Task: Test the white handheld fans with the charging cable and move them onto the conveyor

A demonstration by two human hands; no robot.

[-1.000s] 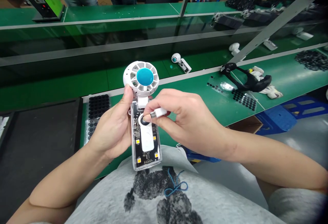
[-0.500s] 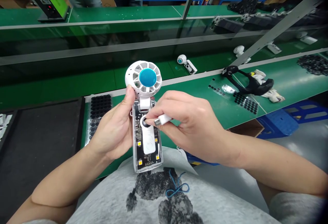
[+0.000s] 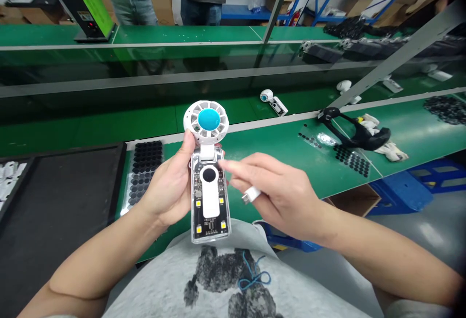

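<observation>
My left hand [image 3: 169, 182] is closed round the side of a small handheld fan [image 3: 215, 228], held upright above my lap. The fan has a white round head with a blue centre [image 3: 208, 119] and a clear body over a dark circuit board with yellow squares. A black disc [image 3: 209, 174] fills the white ring at the top of its white middle strip. Just to the right, my right hand [image 3: 280, 194] has a white USB plug [image 3: 251, 194] tucked in its curled fingers. Its index finger points at the fan's upper right edge; whether it touches is unclear.
Sheets of black round stickers lie on the bench, left [image 3: 145, 167] and right [image 3: 351, 160]. Beside them are a black strap-like frame [image 3: 353, 131] and gloves [image 3: 391, 150]. A black tray [image 3: 65, 221] is at left. Another fan [image 3: 274, 103] lies beyond the bench edge. Two people stand behind.
My right hand has drawn back to the right from the ring, uncovering the black disc in it. The plug moved with it. The view has tilted slightly upward.
</observation>
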